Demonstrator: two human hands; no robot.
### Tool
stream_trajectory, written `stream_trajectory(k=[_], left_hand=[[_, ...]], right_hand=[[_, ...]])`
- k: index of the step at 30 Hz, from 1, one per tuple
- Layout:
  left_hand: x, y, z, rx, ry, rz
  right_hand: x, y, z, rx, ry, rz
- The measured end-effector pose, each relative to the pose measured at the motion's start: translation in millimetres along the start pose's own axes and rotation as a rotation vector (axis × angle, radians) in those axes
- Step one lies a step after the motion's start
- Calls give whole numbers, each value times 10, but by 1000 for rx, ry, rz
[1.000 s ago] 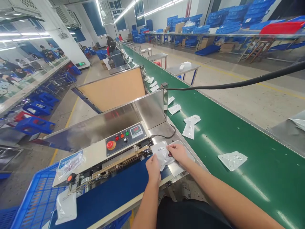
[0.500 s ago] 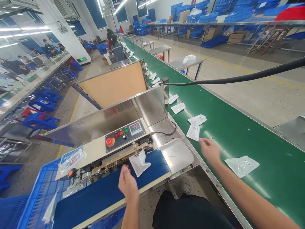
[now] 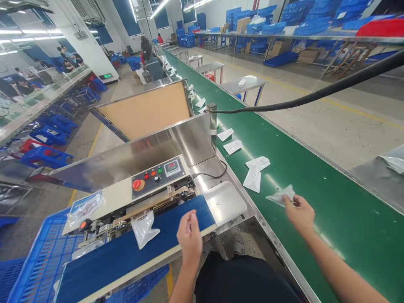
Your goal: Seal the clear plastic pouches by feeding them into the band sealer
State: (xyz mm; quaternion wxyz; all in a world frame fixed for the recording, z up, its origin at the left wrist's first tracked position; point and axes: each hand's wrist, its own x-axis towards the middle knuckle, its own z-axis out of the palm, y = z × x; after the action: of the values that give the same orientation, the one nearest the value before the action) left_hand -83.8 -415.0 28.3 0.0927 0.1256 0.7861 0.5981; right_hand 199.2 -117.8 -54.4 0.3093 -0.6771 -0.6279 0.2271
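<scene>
The left hand is over the near edge of the blue belt, its fingers loosely curled with a narrow gap and nothing seen in them. At its two o'clock, the right hand pinches a plastic bag between thumb and fingers; the bag sticks out past the fingertips toward ten o'clock, over the green belt, though whether it touches the belt I cannot tell. At the left hand's nine o'clock, well apart from its fingers, a second bag lies on the blue belt with its top edge against the machine. Beyond the right hand, toward ten o'clock, two overlapping bags lie on the green belt, and more bags trail off toward eleven, where a person sits farther away.
</scene>
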Motion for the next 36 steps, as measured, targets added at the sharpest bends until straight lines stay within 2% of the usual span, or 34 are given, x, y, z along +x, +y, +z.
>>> stream_trajectory(k=[2,5,7,9,11,13,17,19,23,27,30,33,35,36], left_hand=[[-61,148,284,6,-221,96],[-88,364,605,-52,-449,157],[-62,444,701,-111,-504,122],[-26,441,700,-128,-480,76],[-3,365,636,-103,-414,54],[-1,258,556,-90,-333,42],[29,83,479,-102,-254,5],[109,24,504,-108,-254,-79],[383,-101,610,-245,-162,-366],[613,-238,594,-302,-79,-425],[700,-317,452,-327,-3,-448],[750,-366,243,-340,68,-450],[767,-386,66,-335,100,-458],[767,-391,-36,-323,121,-462]], right_hand=[[-237,-497,3,170,-93,-170],[-653,-1205,-22,363,-398,-385],[-898,-1538,-7,485,-637,-421],[-1081,-1731,48,647,-810,-337],[-1203,-1817,133,786,-867,-198],[-1276,-1847,228,796,-865,-100],[-1322,-1846,416,620,-912,-114],[-1295,-1837,525,565,-862,-92],[-1179,-1888,812,473,-747,61],[-1173,-2091,1128,460,-772,76],[-1328,-2283,1340,437,-829,49],[-1469,-2421,1474,456,-948,10],[-1396,-2404,1482,474,-986,-40],[-1283,-2336,1458,462,-936,-74]])
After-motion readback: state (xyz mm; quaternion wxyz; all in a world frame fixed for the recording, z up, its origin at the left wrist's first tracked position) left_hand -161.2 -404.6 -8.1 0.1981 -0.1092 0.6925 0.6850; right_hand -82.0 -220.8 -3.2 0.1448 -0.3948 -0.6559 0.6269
